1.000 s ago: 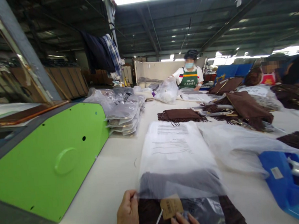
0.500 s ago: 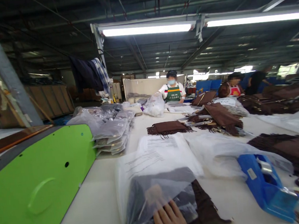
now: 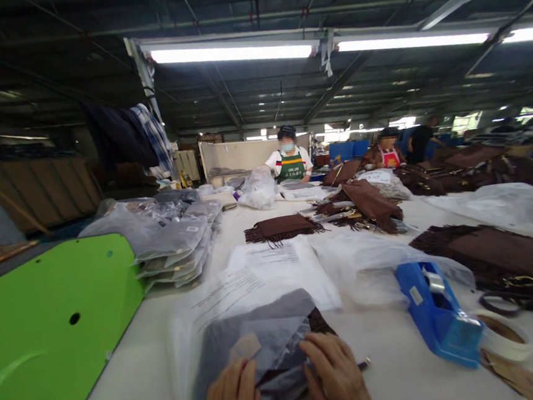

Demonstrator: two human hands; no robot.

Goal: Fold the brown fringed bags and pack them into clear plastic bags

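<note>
A frosted clear plastic bag point(image 3: 259, 325) lies in front of me, with a dark brown fringed fabric piece point(image 3: 321, 323) partly inside it and showing at its right side. A small tan tag shows through the plastic. My left hand point(image 3: 233, 394) has its fingers bent over the bag's near left edge, pinching the plastic. My right hand point(image 3: 337, 371) is closed on the bag's right side, with fingers curled round plastic and dark fabric. A small metal end pokes out right of this hand. Both thumbs are mostly hidden.
Printed white bags point(image 3: 286, 263) lie beneath and beyond. A blue tape dispenser point(image 3: 438, 316) and a tape roll point(image 3: 505, 335) are at right. Stacked packed bags point(image 3: 172, 242) and a green machine panel point(image 3: 67, 323) stand left. Brown fringed pieces point(image 3: 490, 249) lie right; a co-worker point(image 3: 289, 164) is across the table.
My right hand has moved from lying flat on the bag to gripping its right side. My left hand has come further into view onto the bag. Less brown fabric sticks out.
</note>
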